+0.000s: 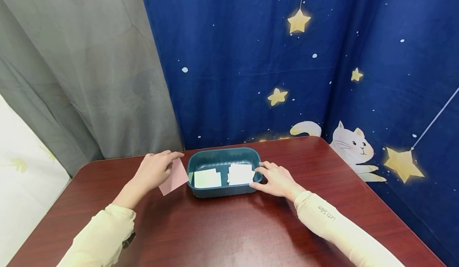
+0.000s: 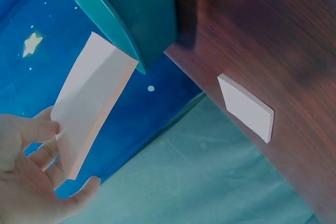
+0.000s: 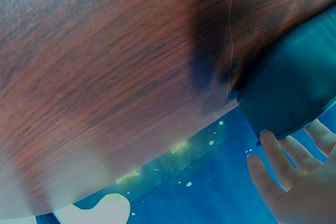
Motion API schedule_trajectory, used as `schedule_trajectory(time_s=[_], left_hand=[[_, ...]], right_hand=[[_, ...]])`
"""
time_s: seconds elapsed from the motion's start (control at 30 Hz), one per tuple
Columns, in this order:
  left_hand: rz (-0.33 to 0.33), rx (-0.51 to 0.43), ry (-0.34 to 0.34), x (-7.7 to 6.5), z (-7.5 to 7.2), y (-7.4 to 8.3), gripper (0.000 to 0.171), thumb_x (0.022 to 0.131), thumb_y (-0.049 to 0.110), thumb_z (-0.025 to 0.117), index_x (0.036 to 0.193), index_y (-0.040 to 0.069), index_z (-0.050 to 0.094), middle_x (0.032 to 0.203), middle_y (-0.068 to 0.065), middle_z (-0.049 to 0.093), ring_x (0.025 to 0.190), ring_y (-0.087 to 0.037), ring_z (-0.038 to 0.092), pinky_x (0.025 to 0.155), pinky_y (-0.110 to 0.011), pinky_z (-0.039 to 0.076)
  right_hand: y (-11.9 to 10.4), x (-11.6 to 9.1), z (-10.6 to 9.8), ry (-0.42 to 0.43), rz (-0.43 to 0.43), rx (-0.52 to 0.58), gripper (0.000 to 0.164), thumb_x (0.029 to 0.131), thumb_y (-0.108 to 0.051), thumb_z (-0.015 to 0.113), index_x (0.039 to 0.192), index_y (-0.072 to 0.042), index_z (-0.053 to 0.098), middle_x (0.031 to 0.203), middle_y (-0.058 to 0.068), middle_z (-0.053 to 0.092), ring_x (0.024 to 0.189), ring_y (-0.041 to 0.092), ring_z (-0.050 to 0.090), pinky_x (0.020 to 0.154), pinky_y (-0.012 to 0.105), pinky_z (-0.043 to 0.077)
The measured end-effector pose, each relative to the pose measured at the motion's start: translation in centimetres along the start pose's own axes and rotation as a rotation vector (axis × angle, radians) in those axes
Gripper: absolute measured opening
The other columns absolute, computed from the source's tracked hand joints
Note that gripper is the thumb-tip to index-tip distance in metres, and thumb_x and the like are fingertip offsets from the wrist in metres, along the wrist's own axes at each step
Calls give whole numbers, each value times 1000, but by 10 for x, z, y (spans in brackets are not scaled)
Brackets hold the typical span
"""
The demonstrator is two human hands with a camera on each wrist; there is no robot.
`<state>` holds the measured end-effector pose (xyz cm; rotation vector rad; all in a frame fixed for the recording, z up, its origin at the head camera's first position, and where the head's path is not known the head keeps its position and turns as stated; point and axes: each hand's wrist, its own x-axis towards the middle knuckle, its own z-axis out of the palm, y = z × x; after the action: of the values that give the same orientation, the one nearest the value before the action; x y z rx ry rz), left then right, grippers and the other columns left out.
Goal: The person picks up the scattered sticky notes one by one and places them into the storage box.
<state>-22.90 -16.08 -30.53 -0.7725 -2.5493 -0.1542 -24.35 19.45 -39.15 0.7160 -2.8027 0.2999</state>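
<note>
My left hand (image 1: 154,170) pinches a pink sticky note pad (image 1: 176,178) near one edge, just left of a dark teal plastic bin (image 1: 226,191). In the left wrist view, the pink pad (image 2: 94,93) is tilted, its far corner overlapping the bin's rim. My right hand (image 1: 277,179) is at the bin's right end, its fingers fairly straight and spread, fingertips right at the rim. Inside the bin lie pale green-yellow notes (image 1: 205,179) on the left and white notes (image 1: 241,174) on the right.
Another pale pad (image 2: 245,108) lies on the table near its edge in the left wrist view; the head view does not show it. The reddish-brown wooden table (image 1: 215,227) backs onto a grey curtain (image 1: 107,59) and a blue starry curtain (image 1: 233,59).
</note>
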Motion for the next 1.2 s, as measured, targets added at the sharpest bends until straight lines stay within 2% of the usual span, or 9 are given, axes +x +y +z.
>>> schedule_trajectory(time_s=[0.2, 0.47, 0.63, 0.83, 1.2], left_hand=[[-23, -23, -26, 8, 5, 3, 29, 80, -3, 49, 103, 7, 62, 96, -8, 63, 85, -24, 59, 67, -47, 39], [-35, -61, -45, 20, 11, 12, 25, 78, -4, 48, 95, 10, 58, 91, -4, 63, 77, -18, 57, 66, -44, 37], [-32, -79, -58, 26, 14, 16, 25, 79, -4, 48, 96, 11, 59, 89, -3, 63, 75, -18, 57, 69, -46, 37], [-26, -78, -62, 32, 24, 19, 23, 82, -1, 48, 97, 11, 60, 92, -3, 63, 79, -20, 59, 70, -47, 38], [-20, -69, -75, 42, 40, 26, 26, 79, -3, 48, 95, 13, 61, 91, -4, 63, 79, -21, 59, 68, -46, 39]], right_hand=[[0, 0, 0, -9, 7, -3, 61, 75, -62, 51, 114, -16, 60, 120, 7, 49, 105, 23, 47, 81, 44, 40], [0, 0, 0, -7, 1, -3, 61, 75, -63, 51, 113, -16, 60, 120, 7, 49, 105, 23, 47, 80, 44, 40], [0, 0, 0, -3, 0, -5, 61, 75, -63, 51, 113, -16, 61, 120, 7, 50, 104, 23, 47, 80, 43, 40], [1, 0, 1, -1, 0, 6, 62, 75, -63, 51, 113, -15, 61, 120, 7, 50, 105, 24, 47, 81, 45, 39], [1, 0, 1, 2, 6, 16, 60, 75, -61, 53, 113, -15, 61, 120, 6, 49, 106, 24, 46, 81, 45, 39]])
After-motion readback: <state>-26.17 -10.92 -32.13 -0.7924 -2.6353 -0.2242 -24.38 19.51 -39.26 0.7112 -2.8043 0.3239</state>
